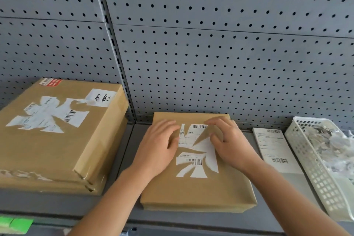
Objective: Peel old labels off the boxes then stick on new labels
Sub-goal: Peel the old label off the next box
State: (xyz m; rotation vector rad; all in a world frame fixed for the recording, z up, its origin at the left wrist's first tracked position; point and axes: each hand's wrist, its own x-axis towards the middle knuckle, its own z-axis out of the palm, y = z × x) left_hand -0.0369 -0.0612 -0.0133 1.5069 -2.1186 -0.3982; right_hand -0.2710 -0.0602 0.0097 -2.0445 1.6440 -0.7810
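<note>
A flat brown box [195,191] lies on the grey shelf in front of me. On its top is a torn white label [199,151] with barcodes, partly ripped away. My left hand [161,147] rests flat on the box, at the label's left edge. My right hand [228,142] lies at the label's upper right edge with curled fingertips on a torn flap; whether it pinches the paper is unclear. A stack of fresh white labels [275,149] lies to the right of the box.
A bigger brown box [57,145] with its own torn label stands at the left. A white plastic basket [314,166] holding label scraps sits at the far right. A grey pegboard wall [210,44] backs the shelf [122,159].
</note>
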